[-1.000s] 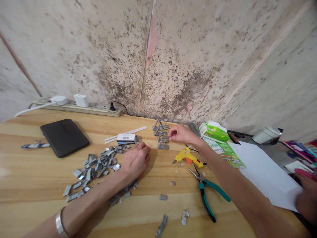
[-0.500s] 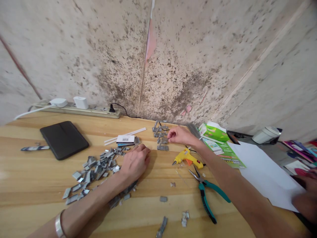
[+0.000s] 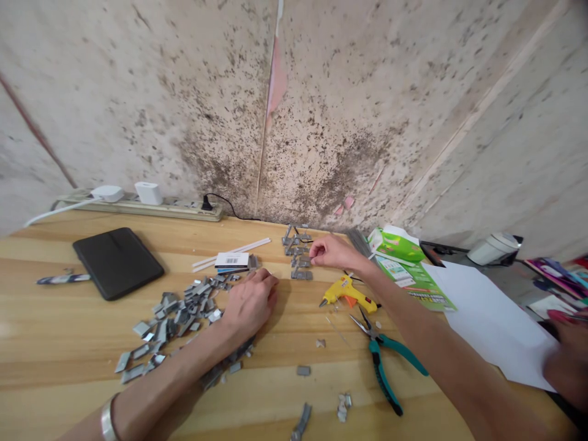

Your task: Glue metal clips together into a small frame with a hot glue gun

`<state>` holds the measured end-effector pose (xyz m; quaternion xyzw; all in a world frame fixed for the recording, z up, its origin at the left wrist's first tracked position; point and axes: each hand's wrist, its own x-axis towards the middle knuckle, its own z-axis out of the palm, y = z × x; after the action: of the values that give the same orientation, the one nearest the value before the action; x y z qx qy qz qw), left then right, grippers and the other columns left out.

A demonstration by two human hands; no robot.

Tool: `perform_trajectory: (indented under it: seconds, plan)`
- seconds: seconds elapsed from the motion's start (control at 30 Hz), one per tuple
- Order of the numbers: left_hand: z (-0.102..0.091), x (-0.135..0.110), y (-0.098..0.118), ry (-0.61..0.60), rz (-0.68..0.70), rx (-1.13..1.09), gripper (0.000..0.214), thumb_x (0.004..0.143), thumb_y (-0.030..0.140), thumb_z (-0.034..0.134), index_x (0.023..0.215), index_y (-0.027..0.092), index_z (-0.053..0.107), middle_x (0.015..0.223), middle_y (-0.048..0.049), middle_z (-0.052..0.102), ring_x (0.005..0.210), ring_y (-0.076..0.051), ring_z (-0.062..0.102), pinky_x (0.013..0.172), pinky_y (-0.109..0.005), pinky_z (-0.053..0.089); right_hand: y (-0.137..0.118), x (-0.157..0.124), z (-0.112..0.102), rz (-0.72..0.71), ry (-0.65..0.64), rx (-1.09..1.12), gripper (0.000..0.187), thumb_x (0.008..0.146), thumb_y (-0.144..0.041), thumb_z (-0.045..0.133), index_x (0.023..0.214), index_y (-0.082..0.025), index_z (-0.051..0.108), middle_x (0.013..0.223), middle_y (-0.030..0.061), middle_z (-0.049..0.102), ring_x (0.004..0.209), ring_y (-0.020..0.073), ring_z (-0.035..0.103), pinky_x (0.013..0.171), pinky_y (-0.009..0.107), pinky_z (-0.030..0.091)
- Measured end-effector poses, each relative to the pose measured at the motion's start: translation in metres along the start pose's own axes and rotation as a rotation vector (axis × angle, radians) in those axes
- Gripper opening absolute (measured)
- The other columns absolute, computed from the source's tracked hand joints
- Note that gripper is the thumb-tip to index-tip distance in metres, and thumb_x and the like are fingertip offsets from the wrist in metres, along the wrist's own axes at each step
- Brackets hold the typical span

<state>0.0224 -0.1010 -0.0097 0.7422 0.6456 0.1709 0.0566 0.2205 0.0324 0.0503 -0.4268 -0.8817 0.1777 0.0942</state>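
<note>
Fingers (image 3: pixel 265 282) curled inward, left and right alike. Leftmost, piled loose on the desk (image 3: pixel 257 404), grey metal pieces (image 3: pixel 186 312). Just right of that pile, left hand (image 3: pixel 252 301), knuckles up and low; cannot tell whether holding anything. Next, toward the wall (image 3: pixel 303 122), short row of metal parts (image 3: pixel 296 250), long axis running away from the body. Immediately right of that row, nearer to it than the left, right hand (image 3: pixel 331 251), pointing leftward; cannot tell whether gripping or touching. Farther right, yellow glue gun (image 3: pixel 346 291).
</note>
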Motion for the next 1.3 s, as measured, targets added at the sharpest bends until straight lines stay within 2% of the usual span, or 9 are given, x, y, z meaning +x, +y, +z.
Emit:
perform_trajectory:
  seconds: [0.43,0.57,0.7,0.77,0.83,0.9,1.0,1.13,1.3]
  plan:
    - [-0.002,0.000,0.002,0.028,0.011,-0.031,0.024,0.080,0.020,0.048,0.098,0.021,0.065,0.104,-0.0064,0.063,0.095,-0.022,0.058,0.074,-0.029,0.042,-0.012,-0.010,-0.011,0.036,0.053,0.063,0.008,0.061,-0.018,0.066,0.069,-0.017,0.065,0.062,-0.0024,0.061,0.058,0.0103,0.052,0.053,0.020,0.035]
    - [-0.008,-0.002,0.008,0.094,0.034,-0.099,0.020,0.082,0.020,0.046,0.090,0.021,0.065,0.097,-0.0044,0.064,0.088,-0.020,0.060,0.069,-0.027,0.042,-0.034,-0.044,-0.004,0.030,0.064,0.136,0.009,0.068,-0.020,0.061,0.076,-0.017,0.064,0.068,-0.0006,0.063,0.062,0.0113,0.055,0.055,0.020,0.038]
    - [-0.011,-0.003,0.014,0.132,0.059,-0.227,0.017,0.081,0.019,0.048,0.081,0.021,0.064,0.088,-0.0025,0.064,0.072,-0.015,0.058,0.063,-0.024,0.039,-0.060,-0.091,0.030,0.045,0.062,0.202,0.008,0.069,-0.017,0.058,0.075,-0.019,0.064,0.069,-0.0004,0.064,0.065,0.0124,0.056,0.059,0.022,0.040]
    - [-0.009,-0.003,0.015,0.119,0.064,-0.342,0.015,0.078,0.017,0.049,0.079,0.020,0.064,0.084,-0.0023,0.064,0.065,-0.013,0.056,0.061,-0.024,0.039,-0.069,-0.110,0.048,0.122,0.090,0.268,0.007,0.067,-0.016,0.060,0.072,-0.019,0.063,0.070,0.0003,0.064,0.066,0.0136,0.055,0.060,0.024,0.039]
    - [-0.005,-0.002,0.015,0.064,0.036,-0.517,0.013,0.077,0.018,0.051,0.079,0.018,0.063,0.076,-0.0020,0.063,0.060,-0.013,0.053,0.058,-0.023,0.038,-0.074,-0.121,0.059,0.193,0.078,0.502,0.006,0.070,-0.019,0.058,0.073,-0.020,0.062,0.068,-0.0003,0.062,0.062,0.0125,0.053,0.056,0.024,0.039]
    - [-0.001,-0.003,0.017,-0.023,0.000,-0.752,0.012,0.076,0.022,0.054,0.080,0.016,0.063,0.070,-0.0017,0.063,0.059,-0.013,0.052,0.056,-0.023,0.039,-0.077,-0.126,0.063,0.256,0.059,0.799,0.007,0.070,-0.024,0.060,0.074,-0.019,0.060,0.067,-0.0010,0.059,0.059,0.0112,0.052,0.054,0.023,0.039]
    - [-0.002,-0.006,0.025,-0.185,-0.061,-1.134,0.015,0.070,0.028,0.064,0.077,0.014,0.064,0.068,-0.0018,0.062,0.060,-0.013,0.052,0.055,-0.022,0.038,-0.075,-0.127,0.061,0.350,0.072,1.126,0.023,0.065,-0.035,0.067,0.077,-0.017,0.058,0.065,-0.0016,0.056,0.055,0.0099,0.051,0.050,0.023,0.040]
    - [-0.008,-0.016,0.042,-0.396,-0.166,-1.504,0.020,0.066,0.030,0.072,0.076,0.014,0.065,0.062,0.0003,0.058,0.054,-0.009,0.046,0.051,-0.020,0.033,-0.068,-0.127,0.061,0.407,0.109,1.272,0.034,0.060,-0.043,0.072,0.077,-0.016,0.059,0.060,-0.0021,0.056,0.049,0.0093,0.051,0.047,0.023,0.041]
    - [-0.002,-0.023,0.052,-0.379,-0.254,-1.679,0.022,0.065,0.032,0.075,0.073,0.013,0.065,0.063,-0.0013,0.057,0.059,-0.011,0.049,0.056,-0.022,0.036,-0.063,-0.129,0.066,0.394,0.115,1.326,0.035,0.060,-0.043,0.074,0.076,-0.015,0.060,0.060,-0.0017,0.058,0.050,0.0088,0.051,0.048,0.023,0.042]
